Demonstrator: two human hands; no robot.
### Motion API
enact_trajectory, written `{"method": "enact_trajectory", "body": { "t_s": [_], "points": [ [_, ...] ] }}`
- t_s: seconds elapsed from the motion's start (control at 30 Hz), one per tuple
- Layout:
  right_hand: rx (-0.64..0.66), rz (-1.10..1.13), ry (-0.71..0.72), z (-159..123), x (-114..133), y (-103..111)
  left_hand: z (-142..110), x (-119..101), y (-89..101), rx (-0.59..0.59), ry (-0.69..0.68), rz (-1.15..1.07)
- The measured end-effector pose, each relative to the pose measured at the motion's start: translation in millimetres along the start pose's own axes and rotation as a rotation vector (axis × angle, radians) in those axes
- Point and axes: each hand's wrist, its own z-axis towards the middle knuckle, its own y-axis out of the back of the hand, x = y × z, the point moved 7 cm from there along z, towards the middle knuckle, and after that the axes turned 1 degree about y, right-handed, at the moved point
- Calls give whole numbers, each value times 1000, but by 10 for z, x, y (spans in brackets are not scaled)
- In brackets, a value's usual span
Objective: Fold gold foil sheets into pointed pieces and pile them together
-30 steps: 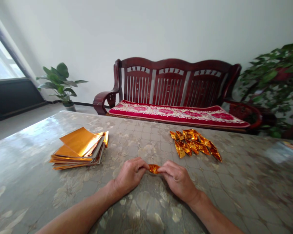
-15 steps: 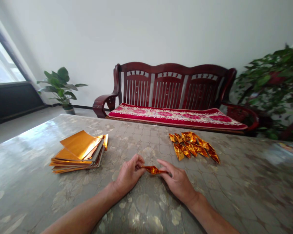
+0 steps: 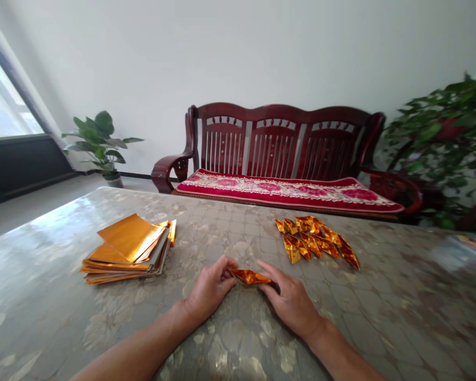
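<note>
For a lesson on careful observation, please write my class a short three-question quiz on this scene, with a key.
1. True or false: the stack of gold sheets lies nearer the left hand than the right hand.
2. What lies between the hands? A) a folded gold piece B) scissors C) a phone
3. Fill in the blank: Beyond the table stands a dark red wooden ____ with a red cushion.

Key: 1 true; 2 A; 3 bench
</note>
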Motion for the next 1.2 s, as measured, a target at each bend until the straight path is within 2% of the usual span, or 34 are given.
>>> {"method": "enact_trajectory", "body": {
  "t_s": [0.3,0.6,0.9,1.07,1.2],
  "points": [
    [-51,-14,61,-13,34,43,-7,-49,25,-19,-20,49],
    [-13,35,288,-11,232,52,-50,-132,5,10,-182,90],
    [5,80,280,-4,190,13,-58,-141,-4,35,-224,91],
    [37,95,270,0,221,-8,-67,-190,-64,109,-279,115],
    [81,63,239,27,272,-35,-49,-181,-98,134,-272,180]
  ]
}}
